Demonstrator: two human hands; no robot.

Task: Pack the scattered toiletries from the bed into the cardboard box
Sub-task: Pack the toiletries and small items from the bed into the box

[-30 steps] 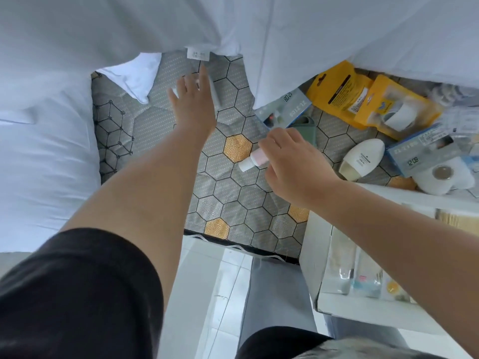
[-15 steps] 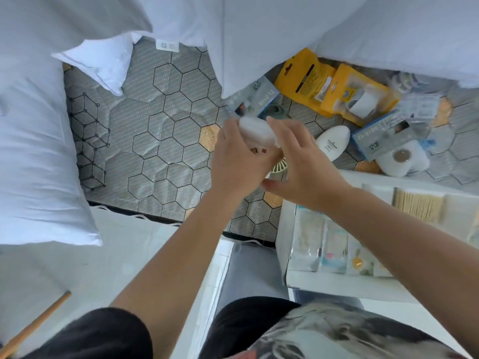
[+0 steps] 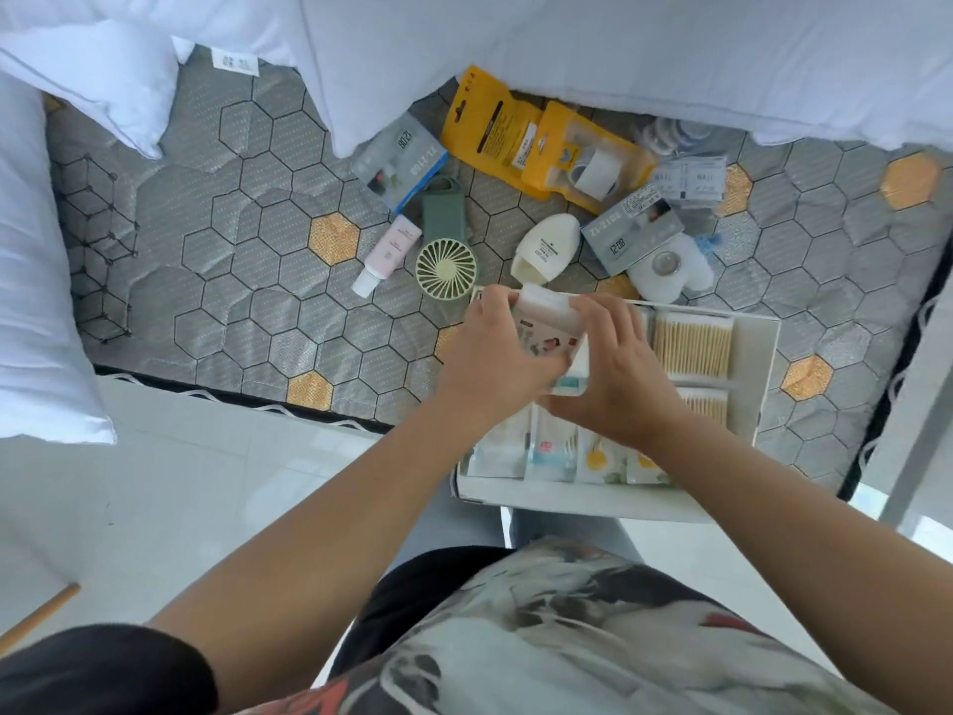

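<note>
The white cardboard box (image 3: 763, 374) sits at the mattress edge, holding cotton swab packs (image 3: 693, 343) and several sachets (image 3: 552, 451). Over its far left part, my left hand (image 3: 495, 358) and my right hand (image 3: 619, 374) both grip a small white tissue pack (image 3: 549, 322) with printed pictures. Scattered on the bed beyond are a pink tube (image 3: 389, 255), a green handheld fan (image 3: 446, 250), a cream bottle (image 3: 544, 247), two grey clock boxes (image 3: 405, 160) (image 3: 631, 229), yellow packets (image 3: 495, 126) and a white tape roll (image 3: 668, 265).
White pillows (image 3: 46, 281) lie at the left and a white duvet (image 3: 619, 49) across the back of the hexagon-patterned mattress (image 3: 216, 260). White tiled floor (image 3: 206, 487) lies below the bed edge. A grey post (image 3: 923, 405) stands at the right.
My left hand came back from the far left of the bed with the tissue pack; both hands carried it over the box. The pink tube now lies on the bed, out of my right hand.
</note>
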